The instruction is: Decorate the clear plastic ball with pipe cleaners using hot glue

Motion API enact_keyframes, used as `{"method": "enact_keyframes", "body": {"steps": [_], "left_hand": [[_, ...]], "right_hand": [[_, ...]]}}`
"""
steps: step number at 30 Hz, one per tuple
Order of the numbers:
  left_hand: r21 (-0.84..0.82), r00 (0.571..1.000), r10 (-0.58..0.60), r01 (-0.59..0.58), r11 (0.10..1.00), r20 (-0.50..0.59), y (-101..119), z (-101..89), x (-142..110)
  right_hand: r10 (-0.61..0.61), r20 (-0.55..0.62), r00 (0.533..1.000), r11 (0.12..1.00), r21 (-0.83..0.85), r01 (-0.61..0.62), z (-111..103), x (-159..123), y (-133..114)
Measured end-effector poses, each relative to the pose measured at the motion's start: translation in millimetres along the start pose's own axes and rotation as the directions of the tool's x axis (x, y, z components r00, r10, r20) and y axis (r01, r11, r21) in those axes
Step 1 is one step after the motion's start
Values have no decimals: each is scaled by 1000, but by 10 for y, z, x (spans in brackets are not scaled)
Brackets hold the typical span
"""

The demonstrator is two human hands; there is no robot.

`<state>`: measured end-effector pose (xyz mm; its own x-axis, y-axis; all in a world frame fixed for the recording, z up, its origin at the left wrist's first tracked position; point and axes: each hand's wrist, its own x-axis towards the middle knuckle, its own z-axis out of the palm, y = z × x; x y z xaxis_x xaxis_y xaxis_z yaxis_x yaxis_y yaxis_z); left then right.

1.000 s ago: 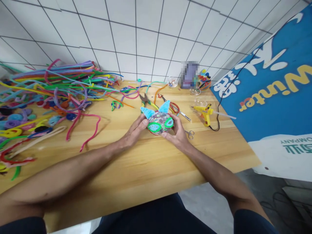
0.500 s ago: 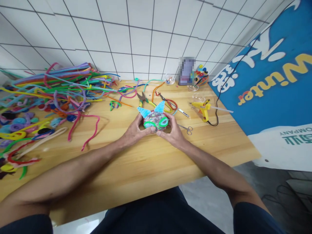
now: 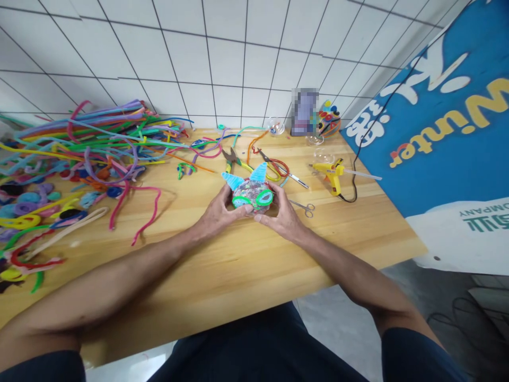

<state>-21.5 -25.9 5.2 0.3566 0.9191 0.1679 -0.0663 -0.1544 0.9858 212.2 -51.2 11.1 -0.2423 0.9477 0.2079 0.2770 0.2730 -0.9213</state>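
Note:
Between my two hands sits a pipe-cleaner animal head, greyish and mottled, with two pointed light-blue ears and green-ringed blue eyes. My left hand is wrapped round its left side, thumb along the lower front. On the other side my right hand grips it, its thumb near the left one. The fingers behind the head are hidden. Just beyond it lie pliers with yellow handles, partly covered by the ears. Small scissors rest to the right of my right hand.
A large heap of coloured pipe cleaners covers the table's left side. A yellow glue gun with its cord lies at the right. Clear plastic domes, a pen and a blurred upright device stand or lie toward the tiled wall.
The head has shifted very slightly left in view and tilts a little differently, both hands still around it. The camera view has moved slightly. Nothing was let go.

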Motion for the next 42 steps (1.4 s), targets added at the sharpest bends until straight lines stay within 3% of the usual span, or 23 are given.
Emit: {"method": "enact_keyframes", "body": {"steps": [8, 11, 15, 18, 23, 29, 34, 42], "left_hand": [[25, 996, 80, -79, 997, -27, 2, -42, -10], [3, 989, 117, -117, 993, -96, -29, -76, -13], [-97, 981, 80, -99, 990, -179, -108, -104, 9], [18, 976, 102, -101, 995, -194, -100, -111, 19], [249, 987, 104, -70, 966, -124, -16, -101, -6], [466, 973, 96, 13, 885, -210, -18, -106, -41], [456, 956, 81, 60, 888, -283, -48, -87, -20], [340, 953, 163, -69, 938, -256, 138, -196, 344]], "right_hand": [[-5, -9, 1000, 1000, -26, 5, 6, 24, 56], [22, -10, 1000, 1000, 10, -22, -4, 65, 78], [57, -9, 998, 997, 52, -56, -39, 134, 99], [61, -12, 998, 996, 63, -60, -38, 172, 102], [69, -18, 997, 996, 54, -68, 21, 192, 100], [83, -44, 996, 995, 51, -81, 59, 224, 107], [101, -17, 995, 993, 70, -100, 46, 258, 133], [76, -4, 997, 997, 21, -76, 4, 712, 83]]}}
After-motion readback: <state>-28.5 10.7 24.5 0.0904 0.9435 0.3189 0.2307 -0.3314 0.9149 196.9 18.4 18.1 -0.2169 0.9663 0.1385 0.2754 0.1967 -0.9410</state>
